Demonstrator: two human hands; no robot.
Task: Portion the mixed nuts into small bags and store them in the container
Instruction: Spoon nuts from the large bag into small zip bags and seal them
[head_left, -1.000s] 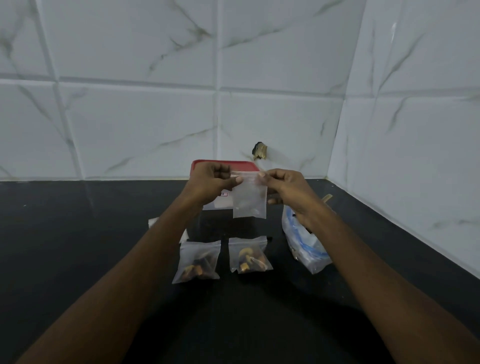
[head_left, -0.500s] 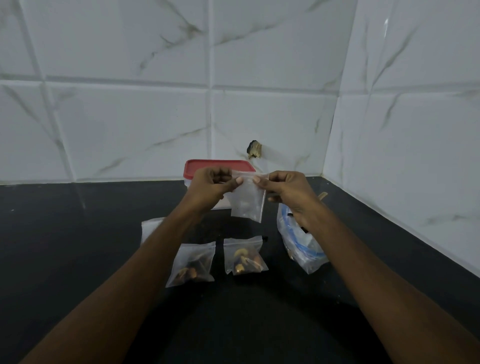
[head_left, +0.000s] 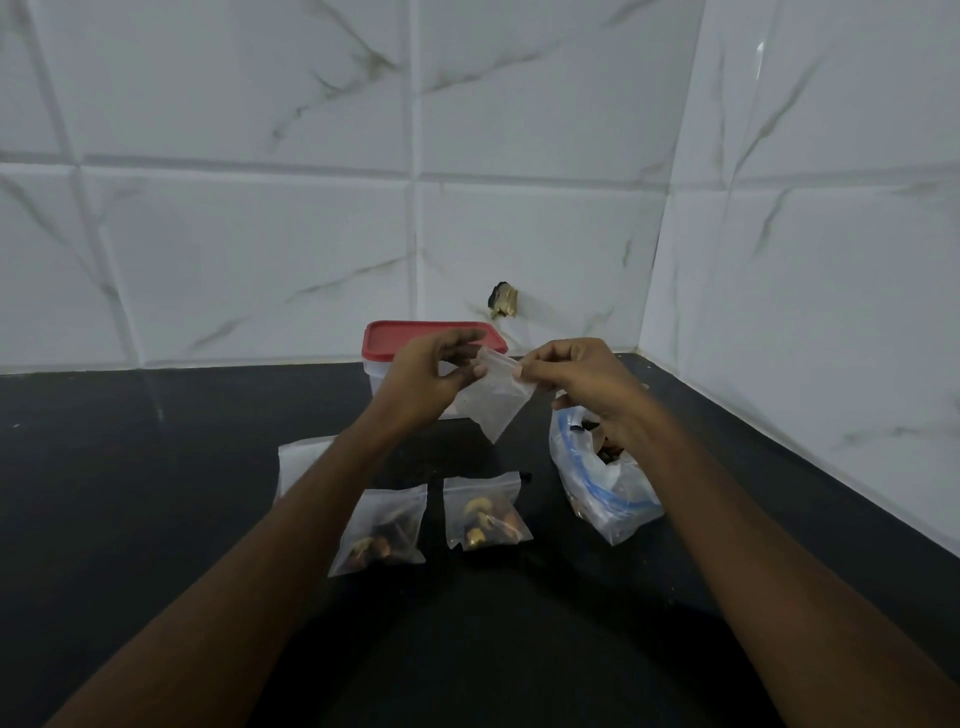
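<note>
Your left hand (head_left: 426, 384) and right hand (head_left: 576, 379) are each pinching the top edge of a small clear plastic bag (head_left: 493, 410). It is hanging free above the black countertop (head_left: 156, 493).

We see the empty bag (head_left: 493, 410) as thin, clear plastic film, faintly frosted and lightly creased. The two filled bags (head_left: 383, 525) (head_left: 485, 514) are the same soft film, wrinkled over the nuts. The big bag (head_left: 608, 499) is clearer, glossier plastic, heavily crumpled, with a blue strip. The container (head_left: 382, 376) has cloudy, see-through plastic walls, and its lid (head_left: 415, 338) is smooth red plastic with a dull finish. The counter (head_left: 156, 467) looks like smooth dark stone with a low sheen. The wall (head_left: 260, 234) is glossy white tile with grey marble veins, and we note one rough chipped hole (head_left: 501, 300).
</note>
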